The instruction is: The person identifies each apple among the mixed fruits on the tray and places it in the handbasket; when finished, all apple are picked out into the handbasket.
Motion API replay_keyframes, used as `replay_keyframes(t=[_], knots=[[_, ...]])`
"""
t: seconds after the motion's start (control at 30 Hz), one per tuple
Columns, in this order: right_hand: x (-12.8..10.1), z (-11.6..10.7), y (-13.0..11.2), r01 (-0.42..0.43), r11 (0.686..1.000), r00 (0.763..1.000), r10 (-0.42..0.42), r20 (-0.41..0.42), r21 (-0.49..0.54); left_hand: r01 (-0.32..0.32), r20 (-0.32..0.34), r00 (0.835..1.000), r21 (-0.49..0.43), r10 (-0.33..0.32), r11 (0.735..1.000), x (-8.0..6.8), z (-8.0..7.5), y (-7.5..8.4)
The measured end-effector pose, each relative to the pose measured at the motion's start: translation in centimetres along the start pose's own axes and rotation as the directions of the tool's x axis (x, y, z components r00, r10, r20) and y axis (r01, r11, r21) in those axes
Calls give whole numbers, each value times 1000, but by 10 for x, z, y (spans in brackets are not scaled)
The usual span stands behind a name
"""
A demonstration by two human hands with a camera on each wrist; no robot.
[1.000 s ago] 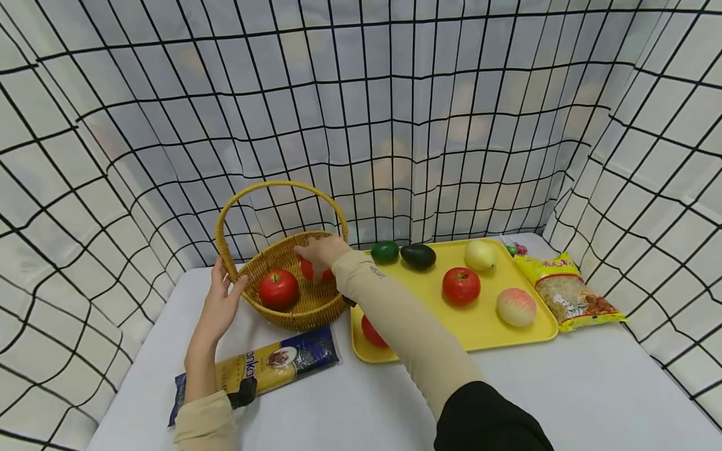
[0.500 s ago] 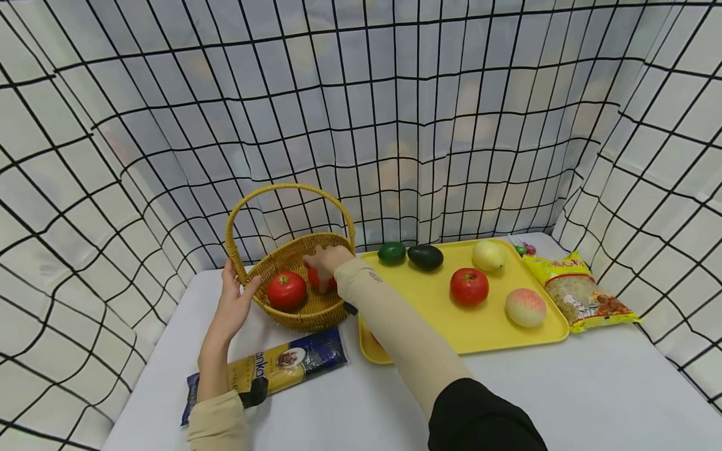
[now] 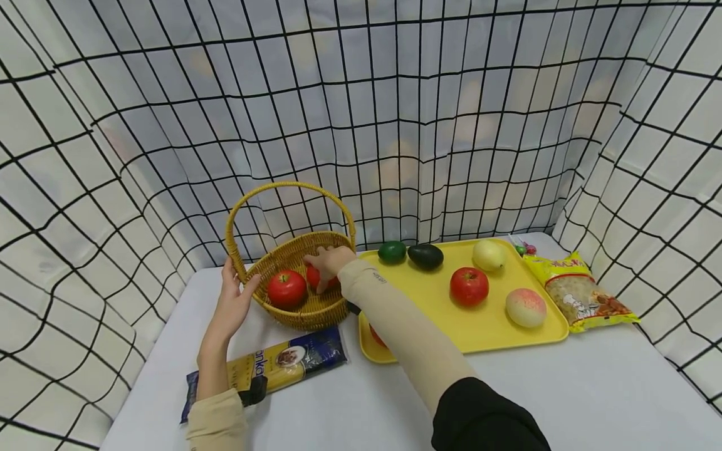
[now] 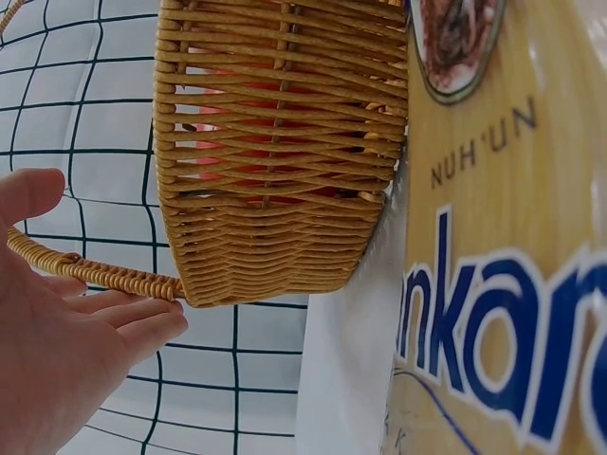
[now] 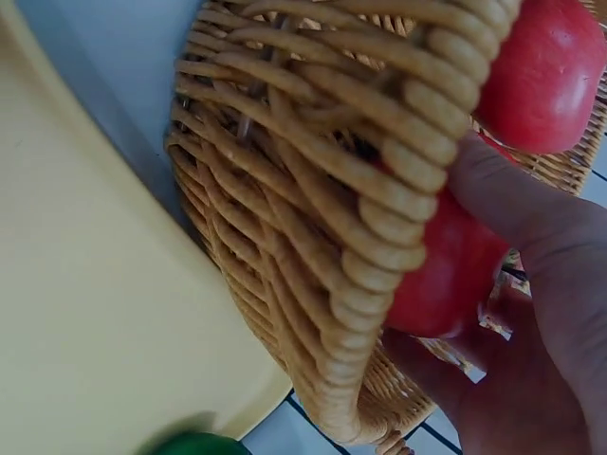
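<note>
Gripping a red tomato [image 3: 316, 277] inside the wicker basket [image 3: 293, 313] with right hand [image 3: 329, 260], left hand [image 3: 234, 304] flat-fingered against the rim: best set down gently beside the other tomato [image 3: 286, 289], basket kept braced.

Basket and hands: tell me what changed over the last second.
Little changed. The right hand stays inside the basket, fingers round a red fruit that now sits a touch lower, beside the other red fruit. The left hand still rests against the basket's rim. The fruit on the yellow tray and both packets kept their places; only the view shifted slightly.
</note>
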State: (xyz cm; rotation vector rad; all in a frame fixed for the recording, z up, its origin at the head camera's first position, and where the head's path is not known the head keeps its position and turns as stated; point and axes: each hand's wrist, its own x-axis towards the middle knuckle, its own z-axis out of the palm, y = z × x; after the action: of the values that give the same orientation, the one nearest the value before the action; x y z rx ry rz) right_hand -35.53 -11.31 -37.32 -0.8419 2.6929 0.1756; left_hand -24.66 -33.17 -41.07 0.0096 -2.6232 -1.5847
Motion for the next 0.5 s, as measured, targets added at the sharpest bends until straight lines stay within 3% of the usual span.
replay_keyframes(t=[0.17, 0.3, 0.4, 0.5], knots=[[3, 2, 2, 36, 999, 999, -36, -5, -12, -19, -12, 1000, 12, 19, 1000, 1, -1, -4], [-4, 4, 11, 120, 993, 991, -119, -64, 17, -27, -14, 1000, 14, 27, 1000, 4, -2, -4], [-19, 10, 23, 205, 978, 970, -200, -140, 26, -15, -12, 1000, 16, 15, 1000, 4, -2, -4], [-43, 24, 36, 272, 962, 931, -260, -255, 14, -9, -7, 1000, 20, 9, 1000, 3, -2, -4]])
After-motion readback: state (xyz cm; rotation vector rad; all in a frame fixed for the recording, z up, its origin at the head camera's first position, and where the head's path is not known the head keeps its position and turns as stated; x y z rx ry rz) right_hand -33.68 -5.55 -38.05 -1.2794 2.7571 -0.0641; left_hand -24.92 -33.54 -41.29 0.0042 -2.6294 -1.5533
